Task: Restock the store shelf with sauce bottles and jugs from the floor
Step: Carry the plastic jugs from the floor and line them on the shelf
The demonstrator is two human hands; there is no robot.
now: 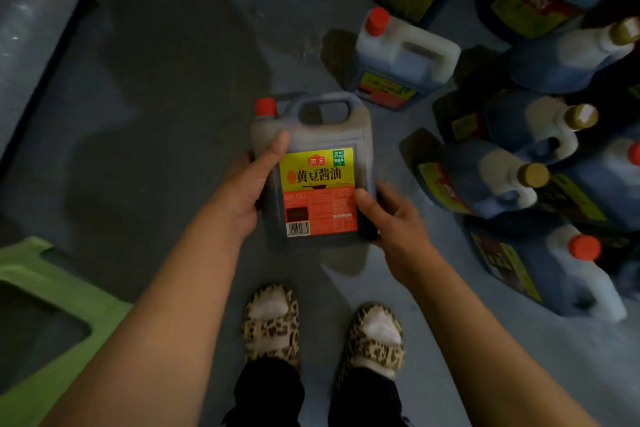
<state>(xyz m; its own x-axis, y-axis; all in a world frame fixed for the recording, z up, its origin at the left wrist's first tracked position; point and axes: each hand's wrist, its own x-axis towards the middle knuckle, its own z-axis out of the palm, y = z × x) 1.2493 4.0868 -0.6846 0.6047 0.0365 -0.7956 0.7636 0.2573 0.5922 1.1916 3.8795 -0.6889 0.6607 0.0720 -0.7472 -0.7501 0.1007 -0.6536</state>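
Note:
A dark soy sauce jug with a red cap, a top handle and a yellow and red label is held above the grey floor, its label facing me. My left hand grips its left side, thumb across the front by the label. My right hand holds its lower right corner, thumb on the label's edge. Several more jugs stand on the floor at the right, the nearest one with a red cap just beyond the held jug.
Jugs with gold caps and red caps crowd the right side. A green plastic stool sits at the lower left. My feet in leopard-print slippers stand below the jug. A dark ledge runs along the far left.

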